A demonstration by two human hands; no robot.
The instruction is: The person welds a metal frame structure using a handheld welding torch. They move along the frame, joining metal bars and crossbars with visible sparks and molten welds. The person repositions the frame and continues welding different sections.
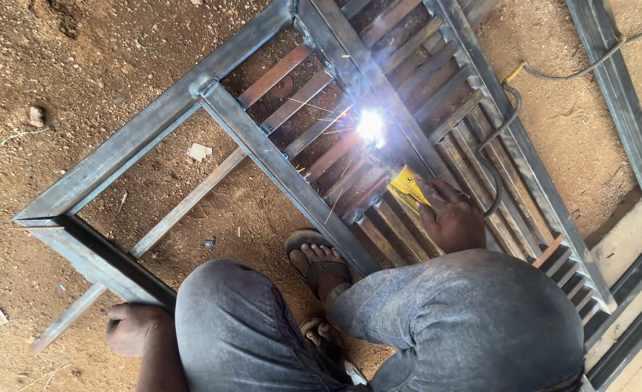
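A yellow-handled welding electrode holder (408,185) is being gripped in the right hand (450,218), whose fingers are being kept curled tight around the handle. The holder's long axis is being pointed up and to the left, away from the hand, toward a bright white welding arc (370,127) that is being struck on the grey rectangular steel-tube frame (263,152) lying flat on the reddish dirt ground (103,65). The arc is lying just beyond the holder's tip, at a joint where thin flat steel slats (314,131) are being met by a long diagonal tube. The right hand is by far the nearer one to that joint. The left hand (133,328) is being held well apart, at the near left, closed into a loose fist beside the frame's near corner; whether it is being pressed against the tube cannot be told. A black cable (506,123) is being trailed away to the far right.
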